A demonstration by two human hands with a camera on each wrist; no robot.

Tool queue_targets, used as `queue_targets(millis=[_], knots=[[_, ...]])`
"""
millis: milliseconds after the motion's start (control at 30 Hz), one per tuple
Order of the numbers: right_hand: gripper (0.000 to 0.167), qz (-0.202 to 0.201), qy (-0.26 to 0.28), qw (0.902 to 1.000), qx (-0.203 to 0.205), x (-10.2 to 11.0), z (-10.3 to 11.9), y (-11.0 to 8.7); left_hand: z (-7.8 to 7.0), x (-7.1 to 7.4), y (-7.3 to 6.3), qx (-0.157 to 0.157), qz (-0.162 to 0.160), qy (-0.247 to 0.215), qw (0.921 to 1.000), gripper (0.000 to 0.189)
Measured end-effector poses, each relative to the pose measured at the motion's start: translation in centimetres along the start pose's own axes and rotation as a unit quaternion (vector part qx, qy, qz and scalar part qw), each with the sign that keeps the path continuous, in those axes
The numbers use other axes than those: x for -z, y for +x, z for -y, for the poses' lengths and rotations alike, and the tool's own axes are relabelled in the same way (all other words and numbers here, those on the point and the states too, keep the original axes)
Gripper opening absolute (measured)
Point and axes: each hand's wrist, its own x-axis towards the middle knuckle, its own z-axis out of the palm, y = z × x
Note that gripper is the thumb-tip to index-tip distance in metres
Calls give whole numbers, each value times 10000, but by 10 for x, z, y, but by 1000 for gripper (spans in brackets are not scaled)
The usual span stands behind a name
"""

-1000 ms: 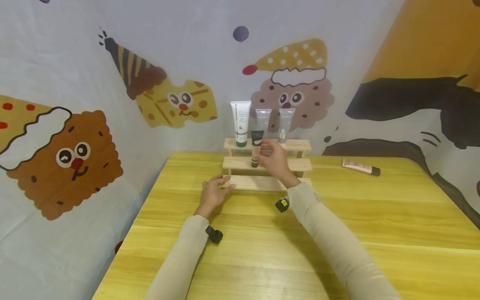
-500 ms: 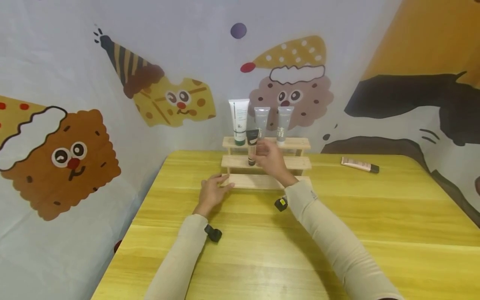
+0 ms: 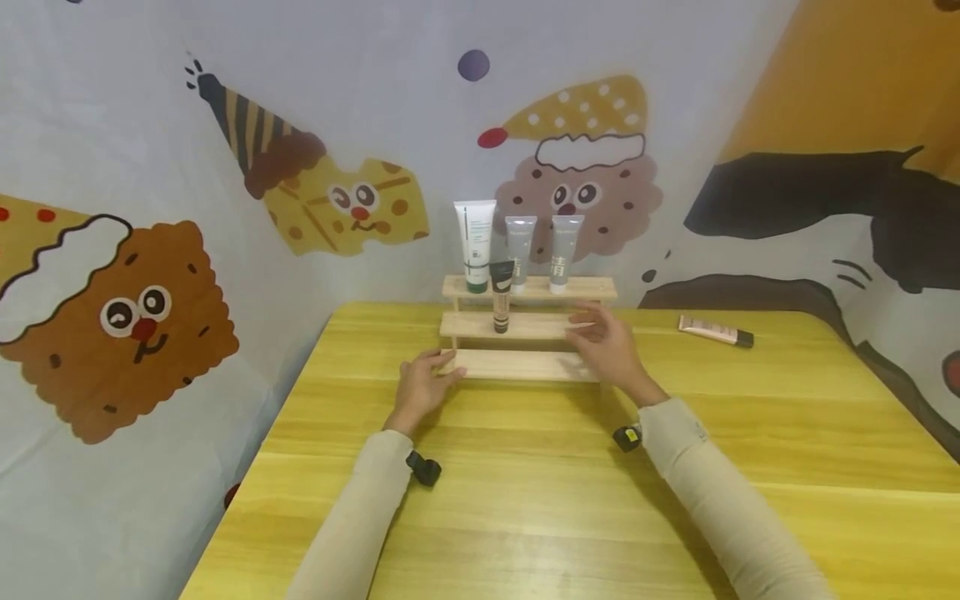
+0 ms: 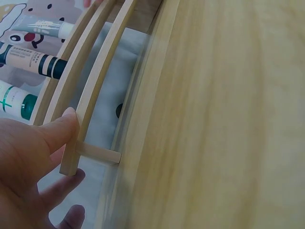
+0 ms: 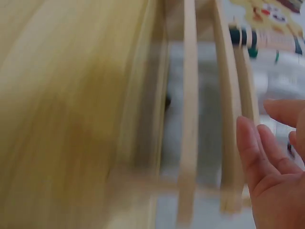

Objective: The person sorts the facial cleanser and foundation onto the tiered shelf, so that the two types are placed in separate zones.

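A three-tier wooden display rack (image 3: 517,365) stands at the back of the table. My left hand (image 3: 422,385) holds the left end of its lowest shelf, the thumb (image 4: 62,129) on the plank and other fingers around the end. Upright on the middle shelf, left of centre, is a small beige squeeze tube (image 3: 502,298) with black ends. My right hand (image 3: 609,346) is by the right end of the middle shelf, fingers loosely extended and holding nothing. On the top shelf stand a white tube (image 3: 476,243) with a green cap and two grey tubes (image 3: 519,250).
A pink tube (image 3: 708,330) with a black cap lies on the yellow wood-grain table (image 3: 510,500), right of the rack. Behind the table hangs a white cloth (image 3: 390,92) printed with cartoon figures.
My right hand has let go of the beige-and-black tube, which stays upright on the middle shelf, and has moved right to the shelf's end. My left hand stays at the rack.
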Motion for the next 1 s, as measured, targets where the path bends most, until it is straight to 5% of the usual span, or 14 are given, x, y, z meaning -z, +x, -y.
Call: queue_targets(millis=[133,300,533,700,1000], knots=[[41,-559,-138,9982,177,34,-4,-15,0,-1,0,-59,16,26,10000,48],[33,-1124,-558,9920,115,79,-45,-15,-2,0,1,-69,16,-1,10000,48],[28,-1817,-2038,9593,-724,135,-97,-8,-1,0,0,-160,18,24,9999,48],[38,-1548,-2383,9475,-1465,166,-111,-5,0,0,0,-6,9,-57,10000,48],[54,-417,-3383,9192,-1972,198,-129,-4,1,1,-1,-219,-55,-46,9997,46]])
